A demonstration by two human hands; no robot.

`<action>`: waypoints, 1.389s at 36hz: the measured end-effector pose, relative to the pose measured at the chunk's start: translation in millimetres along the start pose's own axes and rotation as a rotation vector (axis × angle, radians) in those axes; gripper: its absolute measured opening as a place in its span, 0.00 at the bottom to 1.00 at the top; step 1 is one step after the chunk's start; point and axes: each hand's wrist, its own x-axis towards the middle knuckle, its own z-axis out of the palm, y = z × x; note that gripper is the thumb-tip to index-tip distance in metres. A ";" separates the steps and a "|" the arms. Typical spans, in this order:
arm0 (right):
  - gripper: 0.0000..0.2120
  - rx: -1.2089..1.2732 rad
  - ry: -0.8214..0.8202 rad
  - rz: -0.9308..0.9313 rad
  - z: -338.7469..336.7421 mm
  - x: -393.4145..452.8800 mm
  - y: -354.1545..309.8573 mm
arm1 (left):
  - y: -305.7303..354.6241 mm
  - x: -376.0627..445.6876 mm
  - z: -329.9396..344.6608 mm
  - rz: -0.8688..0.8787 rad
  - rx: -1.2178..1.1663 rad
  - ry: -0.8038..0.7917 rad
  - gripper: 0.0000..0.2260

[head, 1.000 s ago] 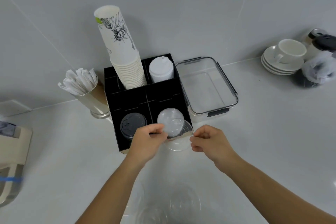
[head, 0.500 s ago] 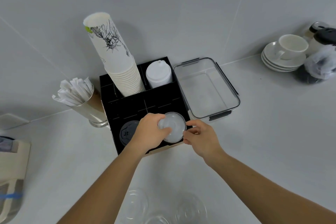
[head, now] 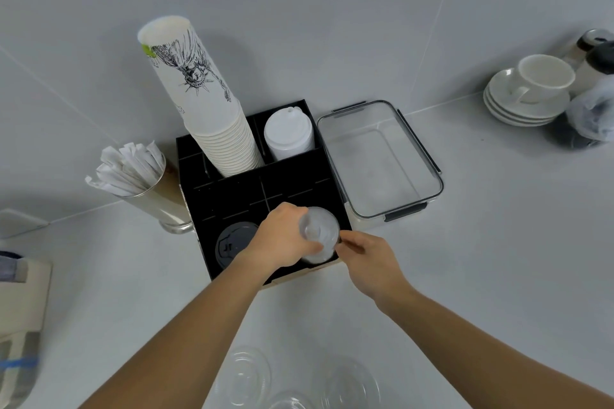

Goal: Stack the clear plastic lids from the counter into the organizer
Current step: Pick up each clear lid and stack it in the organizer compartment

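Observation:
A clear plastic lid [head: 319,232] sits at the front right compartment of the black organizer [head: 232,196], on a stack of clear lids. My left hand [head: 282,239] grips the lid's left edge with thumb across it. My right hand [head: 368,256] pinches its right edge. More clear lids [head: 244,378] lie on the counter near the bottom edge, another [head: 352,385] to their right and a third [head: 287,402] between them, partly cut off.
The organizer also holds a tall stack of paper cups [head: 206,109], white lids [head: 288,136] and dark lids [head: 234,242]. A clear container [head: 428,173] stands right of it, a metal cup of wrapped straws [head: 133,169] to the left. Cup and saucers [head: 528,93] sit far right.
Both hands carried the clear lid forward from in front of the organizer and lowered it onto the front right compartment's stack. The view moved closer.

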 end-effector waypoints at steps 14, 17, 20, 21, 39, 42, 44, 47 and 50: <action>0.09 0.012 -0.056 0.013 2.6 -0.4 3.3 | -9.0 10.8 16.2 0.026 0.187 0.014 0.29; 0.10 0.016 -0.066 0.025 2.1 -0.9 1.3 | -7.9 10.8 17.3 0.018 0.194 0.015 0.30; 0.10 0.047 -0.077 0.064 1.1 -0.1 -3.2 | -7.5 11.1 17.9 0.017 0.202 0.015 0.30; 0.10 0.066 -0.077 0.082 0.5 0.4 -4.8 | -8.1 11.3 18.3 0.015 0.203 0.014 0.30; 0.16 0.351 -0.156 0.222 -17.7 -5.4 -12.4 | -6.0 -0.9 15.2 0.036 0.185 0.035 0.32; 0.20 0.349 -0.140 0.205 -23.3 -13.2 -18.6 | -3.1 -11.2 13.8 0.038 0.174 0.044 0.36; 0.21 0.350 -0.137 0.212 -26.7 -18.7 -20.7 | -0.5 -19.4 12.0 0.024 0.158 0.054 0.37; 0.16 0.371 -0.133 0.248 -32.0 -28.3 -23.5 | 1.9 -36.4 8.6 0.010 0.087 0.109 0.26; 0.10 0.392 -0.150 0.243 -36.0 -39.8 -27.5 | -5.3 -60.6 9.8 0.000 -0.035 0.135 0.13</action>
